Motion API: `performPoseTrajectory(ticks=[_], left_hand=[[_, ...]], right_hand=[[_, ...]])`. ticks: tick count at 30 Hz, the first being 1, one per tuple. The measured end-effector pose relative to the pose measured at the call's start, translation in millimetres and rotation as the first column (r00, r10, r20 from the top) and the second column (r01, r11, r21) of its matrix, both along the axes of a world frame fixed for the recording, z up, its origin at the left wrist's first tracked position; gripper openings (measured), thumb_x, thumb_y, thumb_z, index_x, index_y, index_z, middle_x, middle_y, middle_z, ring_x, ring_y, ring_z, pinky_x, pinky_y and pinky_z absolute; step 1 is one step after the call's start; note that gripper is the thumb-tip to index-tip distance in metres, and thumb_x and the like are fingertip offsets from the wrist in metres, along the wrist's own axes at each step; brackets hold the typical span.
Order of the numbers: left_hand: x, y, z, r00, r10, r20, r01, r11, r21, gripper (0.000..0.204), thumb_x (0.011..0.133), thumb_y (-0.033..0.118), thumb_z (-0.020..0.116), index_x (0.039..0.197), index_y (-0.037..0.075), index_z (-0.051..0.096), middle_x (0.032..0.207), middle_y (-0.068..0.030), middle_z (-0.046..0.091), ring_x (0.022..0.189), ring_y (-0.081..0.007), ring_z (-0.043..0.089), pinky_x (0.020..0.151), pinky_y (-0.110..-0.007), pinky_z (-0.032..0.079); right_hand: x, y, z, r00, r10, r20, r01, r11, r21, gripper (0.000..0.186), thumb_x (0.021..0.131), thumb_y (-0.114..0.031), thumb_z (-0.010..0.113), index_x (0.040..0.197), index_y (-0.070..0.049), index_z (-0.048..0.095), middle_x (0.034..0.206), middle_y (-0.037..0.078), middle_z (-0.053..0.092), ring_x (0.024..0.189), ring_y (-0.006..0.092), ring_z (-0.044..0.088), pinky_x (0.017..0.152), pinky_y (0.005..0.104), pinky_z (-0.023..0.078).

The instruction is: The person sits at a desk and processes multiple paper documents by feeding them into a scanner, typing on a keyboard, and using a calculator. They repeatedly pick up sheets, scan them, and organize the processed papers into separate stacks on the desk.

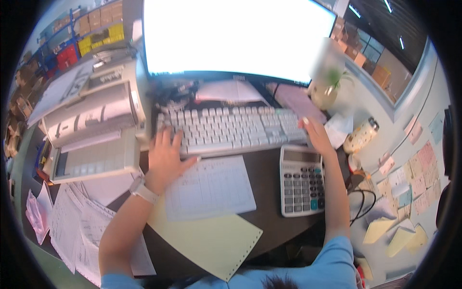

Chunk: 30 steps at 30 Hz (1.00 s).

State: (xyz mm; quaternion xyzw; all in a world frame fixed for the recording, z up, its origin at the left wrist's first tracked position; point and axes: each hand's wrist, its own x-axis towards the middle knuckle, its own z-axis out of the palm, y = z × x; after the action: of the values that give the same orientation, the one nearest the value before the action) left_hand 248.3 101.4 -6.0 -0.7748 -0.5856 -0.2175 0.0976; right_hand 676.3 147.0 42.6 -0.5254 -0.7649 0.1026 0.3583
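Note:
A white keyboard (226,129) lies across the desk below a bright monitor (236,38). My left hand (166,156) rests at its left end, fingers spread over the keys and thumb stretched to the right; a pale watch band (143,189) circles that wrist. At the keyboard's right end my right hand (315,134) reaches the number keys with its fingers bent, and nothing shows in it. Beneath that forearm lies a calculator (302,180), partly covered by the arm. A white printed form (211,188) lies below the keyboard, over a yellow sheet with punched edges (207,241).
Left of the keyboard stands a printer (96,120) with paper in it. Loose printed sheets (79,226) hang near the desk's left edge. On the right are a potted plant (327,89), a patterned bottle (361,136), a black cable (363,207) and notes on the wall (409,178).

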Motion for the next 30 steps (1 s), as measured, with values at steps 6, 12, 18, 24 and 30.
performPoseTrajectory(ticks=[6, 12, 18, 24, 30], left_hand=[[2, 3, -1, 0.998, -0.038, 0.044, 0.037, 0.999, 0.015, 0.077, 0.067, 0.044, 0.075, 0.127, 0.004, 0.047, 0.132, -0.0209, 0.041, 0.127, -0.0361, 0.035, 0.102, -0.048, 0.033], [0, 0, 0, 0.998, -0.041, 0.050, 0.040, 0.999, 0.027, 0.076, 0.068, 0.047, 0.074, 0.126, 0.004, 0.048, 0.131, -0.0202, 0.041, 0.129, -0.0354, 0.033, 0.102, -0.049, 0.032], [1, 0, 0, 0.999, -0.031, 0.041, 0.031, 1.000, 0.004, 0.076, 0.068, 0.044, 0.074, 0.127, 0.004, 0.048, 0.133, -0.0197, 0.040, 0.130, -0.0354, 0.032, 0.103, -0.048, 0.033], [1, 0, -1, 0.998, -0.036, 0.045, 0.036, 0.999, 0.007, 0.078, 0.067, 0.045, 0.075, 0.128, 0.005, 0.047, 0.133, -0.0190, 0.039, 0.130, -0.0346, 0.031, 0.103, -0.047, 0.033], [0, 1, -2, 0.998, -0.048, 0.045, 0.047, 0.999, 0.019, 0.078, 0.067, 0.044, 0.075, 0.127, 0.004, 0.047, 0.132, -0.0190, 0.040, 0.129, -0.0348, 0.032, 0.102, -0.047, 0.033]], right_hand=[[73, -34, -38, 0.920, -0.389, 0.054, 0.358, 0.886, 0.295, 0.033, 0.084, -0.017, 0.060, 0.112, -0.001, 0.054, 0.111, 0.016, 0.055, 0.104, 0.0320, 0.054, 0.092, 0.0367, 0.042], [67, -50, -54, 0.896, -0.415, 0.159, 0.369, 0.894, 0.255, 0.039, 0.076, -0.015, 0.067, 0.112, -0.007, 0.056, 0.118, 0.016, 0.053, 0.106, 0.0361, 0.054, 0.090, 0.0394, 0.044], [58, -52, -54, 0.896, -0.416, 0.155, 0.372, 0.894, 0.249, 0.034, 0.074, -0.016, 0.068, 0.107, -0.011, 0.060, 0.115, 0.012, 0.056, 0.102, 0.0354, 0.056, 0.085, 0.0391, 0.047], [59, -53, -54, 0.850, -0.509, 0.140, 0.471, 0.851, 0.231, 0.034, 0.073, -0.018, 0.070, 0.106, -0.012, 0.062, 0.110, 0.010, 0.058, 0.098, 0.0332, 0.058, 0.082, 0.0395, 0.048], [60, -55, -52, 0.810, -0.563, 0.165, 0.529, 0.823, 0.207, 0.036, 0.072, -0.019, 0.071, 0.107, -0.013, 0.063, 0.108, 0.010, 0.058, 0.098, 0.0321, 0.058, 0.081, 0.0395, 0.049]])
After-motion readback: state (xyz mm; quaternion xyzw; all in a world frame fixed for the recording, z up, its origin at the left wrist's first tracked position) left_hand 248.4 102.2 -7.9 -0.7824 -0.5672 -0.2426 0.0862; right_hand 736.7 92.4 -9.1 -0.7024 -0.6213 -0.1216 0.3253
